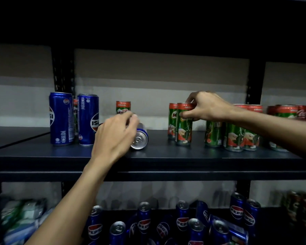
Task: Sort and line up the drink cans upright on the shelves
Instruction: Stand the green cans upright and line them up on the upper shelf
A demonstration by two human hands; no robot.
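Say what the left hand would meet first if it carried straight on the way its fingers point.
Probably the lone upright Milo can just beyond the left hand; depth is unclear, and the lying blue can is nearer, below its fingers.

In dim light, a dark metal rack with perforated uprights and a blue-grey shelf stands before a pale wall banded beige and grey
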